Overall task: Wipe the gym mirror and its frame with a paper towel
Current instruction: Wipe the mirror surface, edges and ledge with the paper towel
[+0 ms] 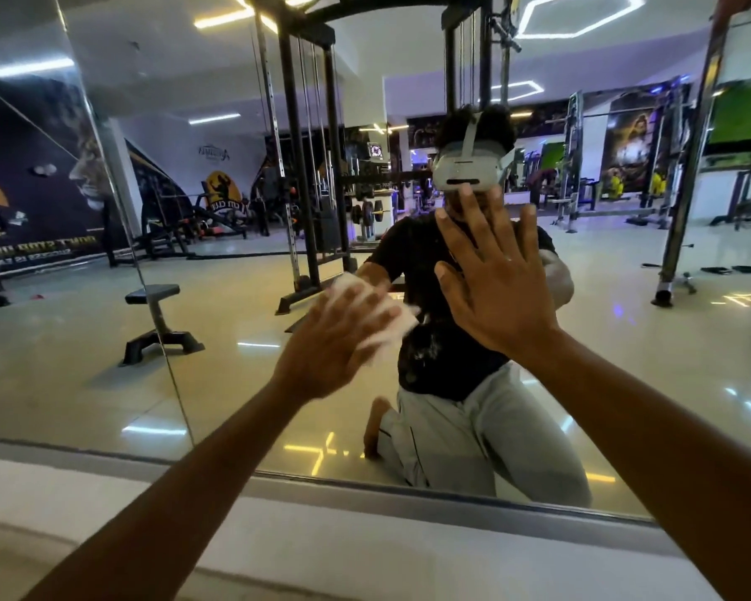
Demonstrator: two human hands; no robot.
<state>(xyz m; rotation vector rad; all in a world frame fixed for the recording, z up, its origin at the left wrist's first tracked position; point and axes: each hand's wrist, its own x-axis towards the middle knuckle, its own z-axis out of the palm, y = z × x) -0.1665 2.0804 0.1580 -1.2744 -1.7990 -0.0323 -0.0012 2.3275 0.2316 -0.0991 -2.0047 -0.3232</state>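
Two bare hands meet the mirror. The left hand, blurred, presses a crumpled white paper towel against the glass, fingers spread over it, the towel showing beyond the fingertips. Just beside it, the right hand lies flat, fingers fully splayed, holding nothing. The grey frame runs below both wrists.

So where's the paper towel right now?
In the head view, the paper towel is under the left hand against the mirror, left of the flat right hand.
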